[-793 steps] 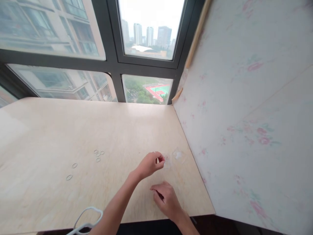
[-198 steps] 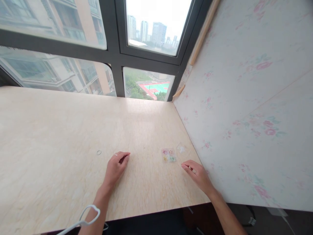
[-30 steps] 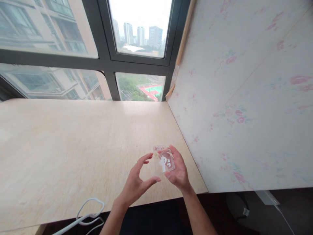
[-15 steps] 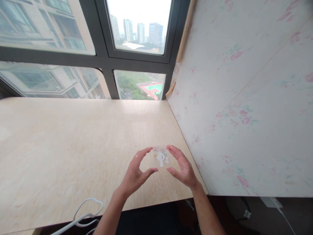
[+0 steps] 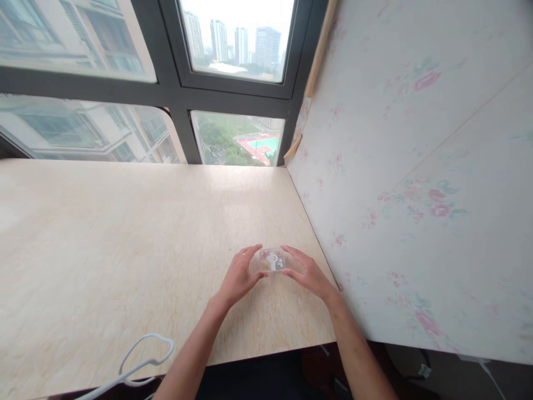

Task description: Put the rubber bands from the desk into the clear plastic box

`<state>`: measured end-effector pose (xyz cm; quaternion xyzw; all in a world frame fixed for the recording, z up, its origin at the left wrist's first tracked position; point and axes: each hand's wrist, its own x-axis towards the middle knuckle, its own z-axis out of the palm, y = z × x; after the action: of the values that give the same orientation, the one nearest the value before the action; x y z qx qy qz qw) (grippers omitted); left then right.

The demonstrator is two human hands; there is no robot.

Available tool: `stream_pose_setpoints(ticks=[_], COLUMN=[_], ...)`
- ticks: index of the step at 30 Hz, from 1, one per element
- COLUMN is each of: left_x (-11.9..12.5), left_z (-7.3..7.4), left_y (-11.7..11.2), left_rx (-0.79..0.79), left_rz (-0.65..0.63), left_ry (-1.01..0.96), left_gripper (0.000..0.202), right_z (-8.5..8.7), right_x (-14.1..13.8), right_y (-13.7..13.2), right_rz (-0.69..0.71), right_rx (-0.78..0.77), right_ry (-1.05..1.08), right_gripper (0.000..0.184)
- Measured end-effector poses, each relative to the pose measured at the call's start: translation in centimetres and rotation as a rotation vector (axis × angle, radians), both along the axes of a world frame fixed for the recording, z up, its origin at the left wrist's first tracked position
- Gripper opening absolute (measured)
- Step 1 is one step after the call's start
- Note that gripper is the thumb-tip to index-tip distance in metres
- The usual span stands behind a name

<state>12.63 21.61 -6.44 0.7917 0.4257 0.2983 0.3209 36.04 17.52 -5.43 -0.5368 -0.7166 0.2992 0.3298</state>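
A small clear plastic box with a white label and coloured bits inside sits on the pale wooden table, near its right edge. My left hand grips the box's left side with thumb and fingers curled round it. My right hand grips the right side the same way. Both hands press the box between them, low on the tabletop.
A floral-papered wall panel stands close along the table's right edge. Dark-framed windows run behind the table. A white cable loop hangs at the near edge, left of my left arm.
The box was held up in my right hand a second ago. Now it is down on the table and both hands have closed in on its sides.
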Motion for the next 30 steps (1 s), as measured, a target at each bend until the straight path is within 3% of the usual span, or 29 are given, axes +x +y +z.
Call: stream_pose_setpoints(ticks=[7,30], left_x=[0.1,0.2], left_z=[-0.9,-1.1], left_y=[0.5,0.7], left_rx=[-0.043,-0.035], left_rz=[0.0,-0.022], left_ry=[0.032,0.019], left_gripper=[0.063,0.062], right_z=[-1.0,-2.3], right_x=[0.0,0.6], right_y=[0.3,0.3], right_rz=[-0.003,0.003], right_rx=[-0.044,-0.035], right_ry=[0.026,0.039], right_gripper=[0.057,0.059])
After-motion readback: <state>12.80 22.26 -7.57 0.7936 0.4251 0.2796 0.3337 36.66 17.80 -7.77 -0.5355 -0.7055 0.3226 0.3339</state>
